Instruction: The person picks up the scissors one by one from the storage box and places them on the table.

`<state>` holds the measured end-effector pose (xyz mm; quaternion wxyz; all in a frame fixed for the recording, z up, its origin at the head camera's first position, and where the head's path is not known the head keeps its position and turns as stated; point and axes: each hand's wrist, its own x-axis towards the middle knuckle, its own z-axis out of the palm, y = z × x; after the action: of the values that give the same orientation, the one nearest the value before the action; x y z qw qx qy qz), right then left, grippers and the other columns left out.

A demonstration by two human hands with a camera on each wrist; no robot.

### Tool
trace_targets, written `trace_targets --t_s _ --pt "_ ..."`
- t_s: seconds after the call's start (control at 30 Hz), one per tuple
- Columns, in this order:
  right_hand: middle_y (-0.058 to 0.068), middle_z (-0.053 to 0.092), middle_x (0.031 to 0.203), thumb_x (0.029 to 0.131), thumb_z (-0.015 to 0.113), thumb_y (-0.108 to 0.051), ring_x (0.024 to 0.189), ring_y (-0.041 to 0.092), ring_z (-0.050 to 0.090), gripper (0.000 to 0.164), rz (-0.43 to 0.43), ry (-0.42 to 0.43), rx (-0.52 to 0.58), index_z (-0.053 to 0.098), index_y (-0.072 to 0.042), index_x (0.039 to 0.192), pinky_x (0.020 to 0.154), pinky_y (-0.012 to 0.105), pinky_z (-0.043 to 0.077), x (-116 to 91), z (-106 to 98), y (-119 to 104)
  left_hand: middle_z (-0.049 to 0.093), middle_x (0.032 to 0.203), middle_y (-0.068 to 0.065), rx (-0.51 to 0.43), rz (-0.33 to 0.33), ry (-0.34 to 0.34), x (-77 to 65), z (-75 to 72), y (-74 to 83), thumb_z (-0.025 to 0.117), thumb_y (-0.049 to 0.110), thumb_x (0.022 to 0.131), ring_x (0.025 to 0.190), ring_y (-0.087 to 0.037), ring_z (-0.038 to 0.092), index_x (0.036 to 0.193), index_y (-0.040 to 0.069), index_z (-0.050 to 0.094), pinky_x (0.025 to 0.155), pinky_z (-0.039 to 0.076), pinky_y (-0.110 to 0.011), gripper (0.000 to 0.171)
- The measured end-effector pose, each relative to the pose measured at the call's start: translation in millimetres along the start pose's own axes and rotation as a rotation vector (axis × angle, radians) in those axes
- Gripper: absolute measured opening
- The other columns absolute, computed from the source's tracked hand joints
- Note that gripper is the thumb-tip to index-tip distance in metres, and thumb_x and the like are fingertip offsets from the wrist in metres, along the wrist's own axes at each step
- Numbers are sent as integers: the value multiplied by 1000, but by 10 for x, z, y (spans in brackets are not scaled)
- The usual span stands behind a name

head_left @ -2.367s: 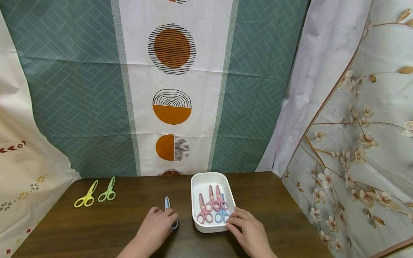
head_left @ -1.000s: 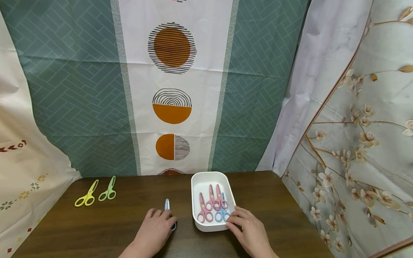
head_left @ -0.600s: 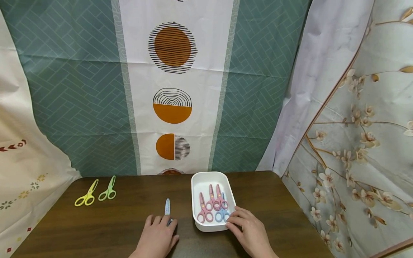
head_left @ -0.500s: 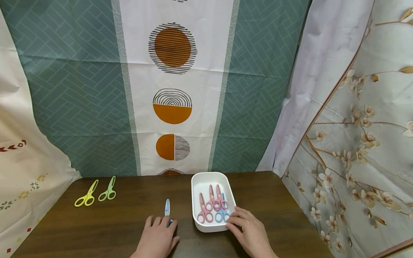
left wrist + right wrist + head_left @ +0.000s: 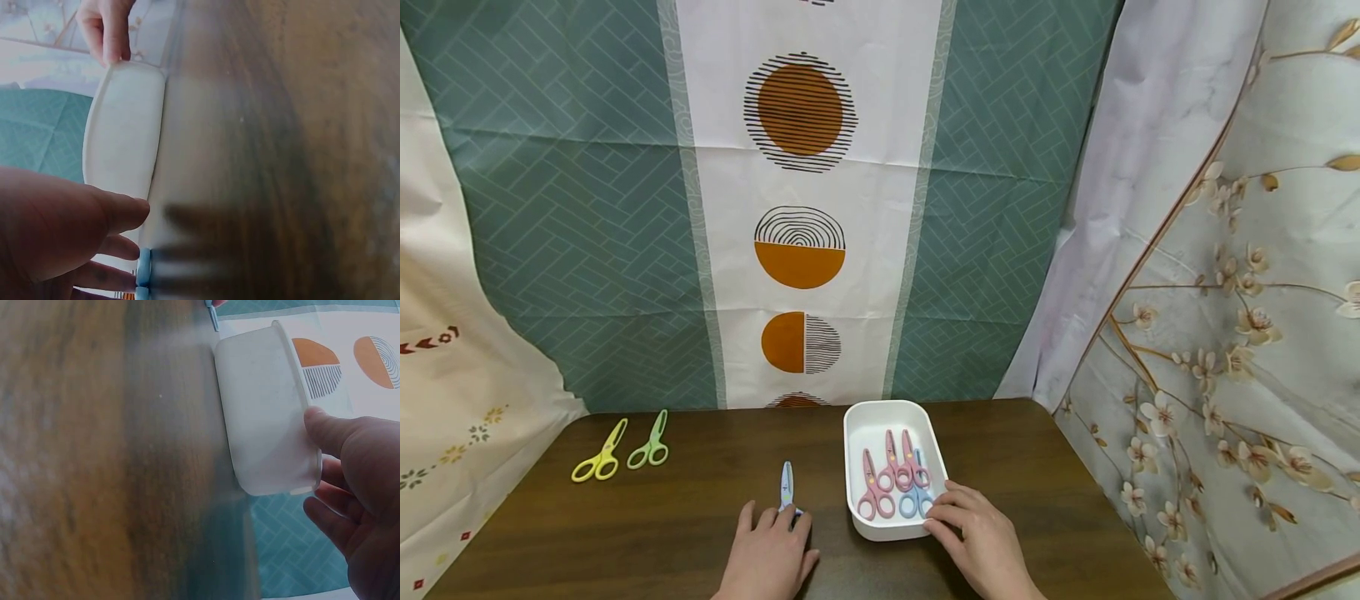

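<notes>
A pair of blue scissors (image 5: 787,483) lies on the table, its blade pointing away from me. My left hand (image 5: 767,552) rests over its handles, fingertips touching them and thumb apart. In the left wrist view the blue handles (image 5: 144,269) show beside the fingertips. My right hand (image 5: 979,537) holds the near right corner of a white plastic bin (image 5: 891,531); in the right wrist view the thumb (image 5: 322,425) lies on the rim. Inside the bin are pink scissors (image 5: 872,492), more pink scissors and a blue pair (image 5: 915,500).
Yellow scissors (image 5: 599,454) and green scissors (image 5: 651,442) lie at the table's far left. Patterned curtains (image 5: 587,250) hang behind the dark wooden table (image 5: 700,500), and a floral cloth (image 5: 1225,375) borders its right side.
My left hand has loosened from the blue scissors, drawing back slightly toward me as the fingers spread over the handles. The scissors have shifted slightly; the right hand and bin stay put.
</notes>
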<state>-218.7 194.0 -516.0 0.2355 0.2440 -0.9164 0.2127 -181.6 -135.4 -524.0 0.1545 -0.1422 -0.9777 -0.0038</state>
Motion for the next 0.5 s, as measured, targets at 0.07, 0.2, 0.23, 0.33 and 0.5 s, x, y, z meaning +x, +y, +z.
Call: trace_targets --t_s 0.07,0.2,0.23,0.33,0.5 --pt "-23 72 108 92 91 -33 131 17 68 7 -3 4 -1 84 -33 92 98 45 61 1 2 0 76 121 -12 11 -2 22 -5 4 2 87 51 90 107 -36 70 118 12 79 103 44 -70 49" --pt "-23 72 108 91 92 -32 131 17 68 7 5 -2 -1 84 -33 93 98 45 61 7 2 -1 76 123 -12 18 -9 56 -7 9 3 87 48 90 107 -37 70 117 11 78 102 44 -70 47" --pt "-23 72 108 91 92 -32 132 17 68 7 9 -6 -1 84 -33 93 99 46 61 7 2 -1 76 124 -13 16 -13 61 -4 10 0 87 47 90 107 -37 70 117 11 78 103 44 -70 46" --pt "-23 71 108 92 91 -33 132 17 67 6 15 -13 1 85 -33 93 99 46 61 8 3 4 76 125 -13 4 -30 56 15 11 -16 88 45 90 109 -38 70 117 12 77 104 43 -72 44" --pt "-23 72 108 93 90 -33 132 17 68 6 9 -12 5 85 -32 94 98 46 61 3 7 11 75 129 -13 -23 -62 -7 58 10 -50 86 46 93 113 -39 70 121 12 78 106 41 -76 45"
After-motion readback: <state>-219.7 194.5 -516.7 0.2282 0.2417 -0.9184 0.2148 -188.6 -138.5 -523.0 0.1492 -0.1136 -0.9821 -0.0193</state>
